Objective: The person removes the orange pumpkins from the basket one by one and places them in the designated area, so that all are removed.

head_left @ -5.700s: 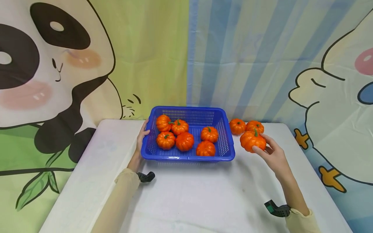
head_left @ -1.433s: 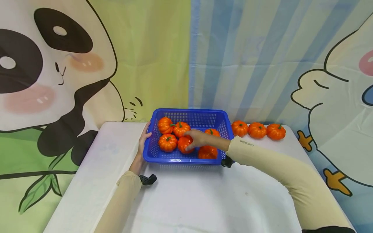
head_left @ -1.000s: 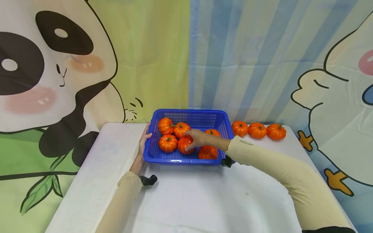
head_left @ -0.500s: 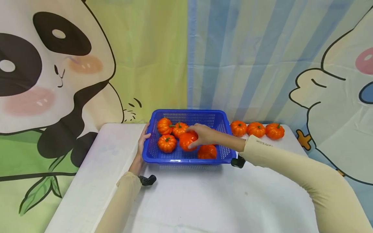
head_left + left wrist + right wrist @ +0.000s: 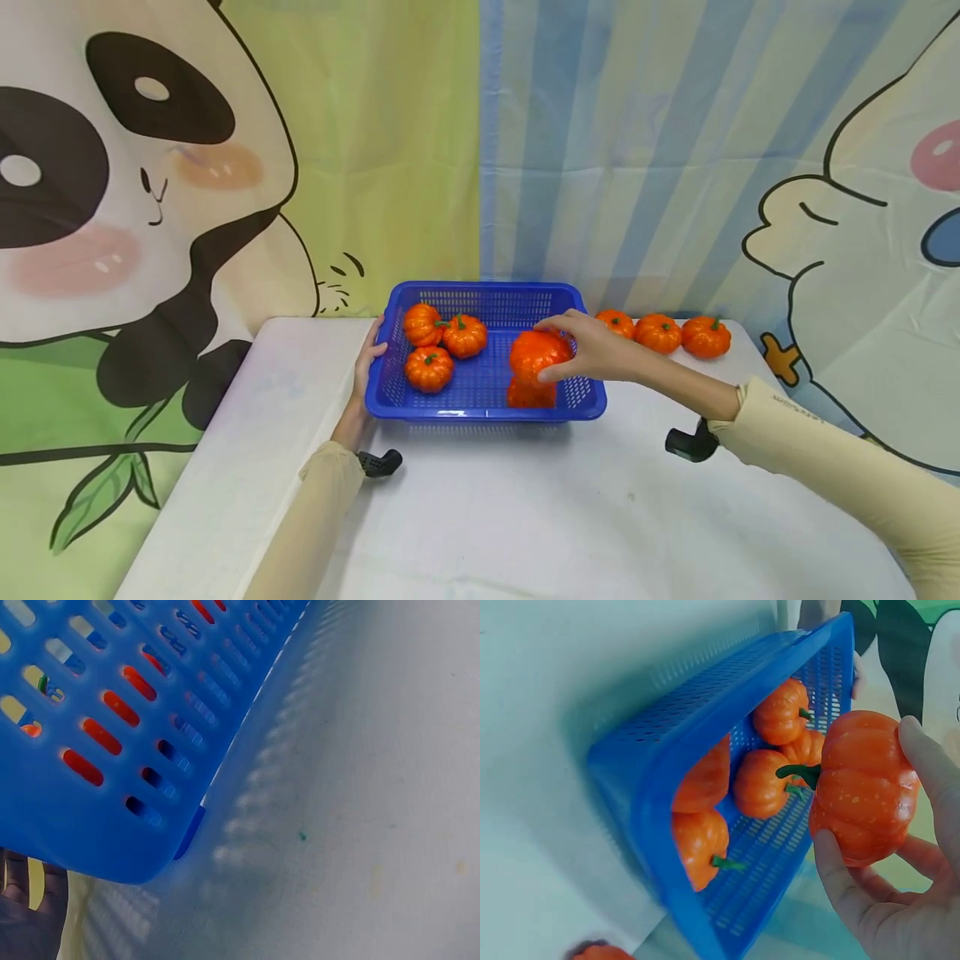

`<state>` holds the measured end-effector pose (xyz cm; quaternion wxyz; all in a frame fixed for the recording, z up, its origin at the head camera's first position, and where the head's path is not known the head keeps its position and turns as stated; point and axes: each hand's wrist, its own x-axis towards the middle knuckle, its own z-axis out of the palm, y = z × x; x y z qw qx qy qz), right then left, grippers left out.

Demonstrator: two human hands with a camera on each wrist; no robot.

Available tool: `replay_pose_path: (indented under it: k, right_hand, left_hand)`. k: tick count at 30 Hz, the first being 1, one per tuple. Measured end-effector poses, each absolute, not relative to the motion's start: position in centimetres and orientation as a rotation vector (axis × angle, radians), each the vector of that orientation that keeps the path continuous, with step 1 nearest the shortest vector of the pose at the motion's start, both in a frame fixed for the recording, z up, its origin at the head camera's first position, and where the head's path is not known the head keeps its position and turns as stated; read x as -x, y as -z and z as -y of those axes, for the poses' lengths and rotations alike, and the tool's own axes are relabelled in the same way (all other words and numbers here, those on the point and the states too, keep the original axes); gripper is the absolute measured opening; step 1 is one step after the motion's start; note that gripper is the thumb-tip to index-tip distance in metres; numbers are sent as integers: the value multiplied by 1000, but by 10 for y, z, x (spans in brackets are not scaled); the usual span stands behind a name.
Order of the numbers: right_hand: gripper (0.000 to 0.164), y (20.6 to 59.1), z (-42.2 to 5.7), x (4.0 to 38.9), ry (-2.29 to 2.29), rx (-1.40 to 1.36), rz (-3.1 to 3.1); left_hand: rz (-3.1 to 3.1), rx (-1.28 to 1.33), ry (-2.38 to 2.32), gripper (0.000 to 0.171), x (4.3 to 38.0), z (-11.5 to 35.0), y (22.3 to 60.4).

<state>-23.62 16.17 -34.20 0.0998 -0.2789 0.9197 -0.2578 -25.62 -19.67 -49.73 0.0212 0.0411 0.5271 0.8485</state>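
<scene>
My right hand (image 5: pixel 600 350) holds a small orange pumpkin (image 5: pixel 537 352) between thumb and fingers, over the right part of the blue plastic basket (image 5: pixel 480 413). In the right wrist view, this pumpkin's green stem points toward the basket. At the basket's left side my left hand (image 5: pixel 365 367) grips the rim. Three pumpkins (image 5: pixel 429 369) sit together in the basket's left part. Another pumpkin (image 5: pixel 531 395) lies at the front right, partly covered by the held one. The right wrist view shows one more pumpkin (image 5: pixel 700 847) there, hidden in the head view.
Right of the basket, three pumpkins stand in a row along the back of the white table (image 5: pixel 480 517): a left one (image 5: pixel 615 322), partly behind my hand, a middle one (image 5: pixel 658 334) and a right one (image 5: pixel 706 337). A cartoon-printed curtain (image 5: pixel 405 150) hangs right behind.
A pumpkin was added at the right end of the row. My right hand then took another from the basket's middle, lifting it rightward. My left hand stays at the rim.
</scene>
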Motion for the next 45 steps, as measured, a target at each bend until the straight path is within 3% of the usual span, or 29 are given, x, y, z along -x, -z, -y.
replay_pose_path:
  k: [20, 45]
  right_hand:
    - [77, 341, -222, 221, 815, 627, -2812]
    - [81, 350, -271, 233, 839, 383, -2924]
  left_hand:
    - [-1616, -132, -2637, 60, 255, 196, 496]
    - [-1650, -113, -2619, 60, 256, 197, 495]
